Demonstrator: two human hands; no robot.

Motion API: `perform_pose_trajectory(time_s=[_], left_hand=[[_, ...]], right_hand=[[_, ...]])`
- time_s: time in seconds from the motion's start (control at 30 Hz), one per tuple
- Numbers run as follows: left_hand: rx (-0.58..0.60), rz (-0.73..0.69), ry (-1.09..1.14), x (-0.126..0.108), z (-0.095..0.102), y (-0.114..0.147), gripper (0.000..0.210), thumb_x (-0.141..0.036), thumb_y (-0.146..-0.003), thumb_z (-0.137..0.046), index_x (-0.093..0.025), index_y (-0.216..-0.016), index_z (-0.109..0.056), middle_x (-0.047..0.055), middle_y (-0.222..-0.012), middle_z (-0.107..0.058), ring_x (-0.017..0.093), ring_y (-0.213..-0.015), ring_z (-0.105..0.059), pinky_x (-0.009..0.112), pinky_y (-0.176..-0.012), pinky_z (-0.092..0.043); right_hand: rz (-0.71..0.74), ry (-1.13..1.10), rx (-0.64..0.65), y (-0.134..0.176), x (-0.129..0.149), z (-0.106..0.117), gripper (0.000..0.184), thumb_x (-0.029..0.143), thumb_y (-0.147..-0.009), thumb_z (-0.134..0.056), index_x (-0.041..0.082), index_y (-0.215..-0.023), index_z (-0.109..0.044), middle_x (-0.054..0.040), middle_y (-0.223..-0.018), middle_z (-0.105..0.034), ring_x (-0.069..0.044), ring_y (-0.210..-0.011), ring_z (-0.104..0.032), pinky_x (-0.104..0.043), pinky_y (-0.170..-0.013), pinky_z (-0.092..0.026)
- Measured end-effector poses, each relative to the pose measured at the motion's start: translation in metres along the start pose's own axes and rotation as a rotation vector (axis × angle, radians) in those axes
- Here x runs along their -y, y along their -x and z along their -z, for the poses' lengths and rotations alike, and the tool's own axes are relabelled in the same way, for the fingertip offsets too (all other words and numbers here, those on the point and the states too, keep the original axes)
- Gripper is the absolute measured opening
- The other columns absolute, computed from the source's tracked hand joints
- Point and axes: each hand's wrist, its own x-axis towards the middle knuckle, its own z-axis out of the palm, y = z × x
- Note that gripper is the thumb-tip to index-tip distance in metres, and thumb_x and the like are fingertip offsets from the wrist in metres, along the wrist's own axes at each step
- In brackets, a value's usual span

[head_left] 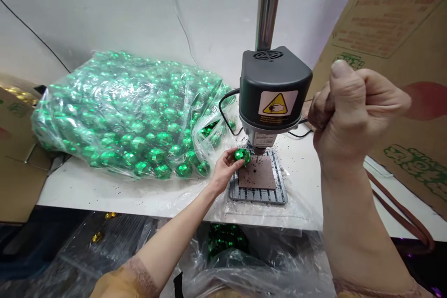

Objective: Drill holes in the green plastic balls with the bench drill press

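Note:
My left hand (227,167) is closed on a shiny green faceted ball (242,156), pinched between thumb and fingers. It holds the ball at the left of the drill bit, above a brown square board (257,176) with a dark hole in it. That board lies on the slotted metal base (258,195) of a small bench drill press (275,86). Raised at the right of the drill head, my right hand (352,107) is wrapped in a fist round the drill press lever; the fingers mostly hide the grip, and a thin dark rod runs from it toward the machine.
A big clear bag (125,116) of green faceted balls lies on the white table (132,191) at the left. Dark shavings are scattered round the drill base. Cardboard boxes (401,56) flank both sides. Below the front edge hangs clear plastic (272,260) with green balls in it.

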Motion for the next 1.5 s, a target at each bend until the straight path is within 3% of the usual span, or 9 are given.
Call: perform_pose_trajectory(time_s=[0.2,0.33,0.57,0.67,0.83,0.97,1.1,1.37,1.5], left_hand=[[0.059,-0.04,-0.106,0.012,-0.006,0.0,0.077,-0.047,-0.075,-0.112,-0.02,-0.139,-0.08,0.015,-0.141,-0.087,0.037,-0.141,-0.079,0.053,-0.128,-0.059],[0.105,-0.08,-0.177,0.014,-0.008,-0.001,0.074,-0.043,-0.078,-0.11,-0.021,-0.142,-0.08,0.017,-0.152,-0.083,0.04,-0.152,-0.073,0.054,-0.136,-0.053],[0.162,-0.125,-0.256,0.017,-0.009,-0.003,0.083,-0.052,-0.077,-0.108,-0.023,-0.149,-0.077,0.017,-0.158,-0.081,0.042,-0.155,-0.071,0.057,-0.135,-0.053],[0.179,-0.147,-0.258,0.016,-0.01,-0.002,0.084,-0.054,-0.078,-0.107,-0.024,-0.15,-0.076,0.016,-0.154,-0.083,0.042,-0.15,-0.073,0.057,-0.133,-0.053],[0.245,-0.159,-0.275,0.016,-0.01,0.001,0.074,-0.05,-0.079,-0.106,-0.024,-0.142,-0.078,0.012,-0.138,-0.086,0.036,-0.132,-0.078,0.051,-0.121,-0.06],[0.222,-0.175,-0.254,0.019,-0.009,0.0,0.073,-0.046,-0.076,-0.107,-0.024,-0.138,-0.077,0.012,-0.137,-0.085,0.033,-0.13,-0.077,0.046,-0.118,-0.06],[0.241,-0.144,-0.245,0.018,-0.009,-0.003,0.073,-0.043,-0.075,-0.106,-0.023,-0.138,-0.076,0.012,-0.137,-0.084,0.033,-0.127,-0.078,0.047,-0.117,-0.061],[0.248,-0.147,-0.331,0.011,-0.016,0.004,0.071,-0.04,-0.076,-0.103,-0.024,-0.14,-0.074,0.01,-0.133,-0.083,0.034,-0.127,-0.077,0.049,-0.117,-0.062],[0.241,-0.144,-0.319,0.012,-0.021,0.008,0.074,-0.048,-0.077,-0.106,-0.024,-0.138,-0.072,0.011,-0.13,-0.083,0.034,-0.124,-0.077,0.048,-0.113,-0.063]], right_hand=[[0.018,0.008,0.006,0.0,0.002,-0.002,0.06,0.033,-0.113,-0.068,0.022,-0.065,-0.034,0.0085,-0.052,-0.036,-0.003,-0.047,-0.038,-0.026,-0.053,-0.032],[0.015,0.04,0.008,0.0,0.002,-0.003,0.064,0.044,-0.114,-0.068,0.023,-0.066,-0.033,0.0083,-0.055,-0.035,-0.002,-0.048,-0.037,-0.026,-0.053,-0.032],[0.013,-0.016,-0.003,0.0,0.005,-0.005,0.056,0.022,-0.112,-0.063,0.02,-0.066,-0.032,0.0083,-0.053,-0.036,-0.001,-0.049,-0.038,-0.025,-0.056,-0.032],[0.009,-0.001,0.003,0.0,0.006,-0.005,0.056,0.024,-0.113,-0.064,0.02,-0.066,-0.033,0.0084,-0.054,-0.037,-0.001,-0.049,-0.038,-0.024,-0.056,-0.032],[0.018,0.047,0.015,0.001,0.003,-0.003,0.061,0.041,-0.115,-0.066,0.022,-0.067,-0.033,0.0076,-0.058,-0.035,-0.001,-0.051,-0.038,-0.024,-0.056,-0.033],[0.07,0.041,0.036,0.002,0.0,-0.001,0.06,0.045,-0.115,-0.067,0.021,-0.069,-0.036,0.0076,-0.062,-0.034,0.0,-0.053,-0.04,-0.024,-0.057,-0.035],[0.033,0.078,0.014,0.003,0.001,0.0,0.063,0.051,-0.114,-0.067,0.022,-0.068,-0.035,0.0076,-0.06,-0.036,0.0,-0.051,-0.04,-0.024,-0.057,-0.038],[0.035,0.095,0.007,0.002,0.004,-0.003,0.061,0.045,-0.116,-0.063,0.022,-0.068,-0.032,0.007,-0.059,-0.035,-0.001,-0.051,-0.039,-0.025,-0.056,-0.035],[0.022,0.106,0.011,0.002,0.004,-0.003,0.062,0.046,-0.116,-0.062,0.022,-0.069,-0.029,0.0075,-0.058,-0.034,0.0,-0.049,-0.038,-0.025,-0.055,-0.034]])
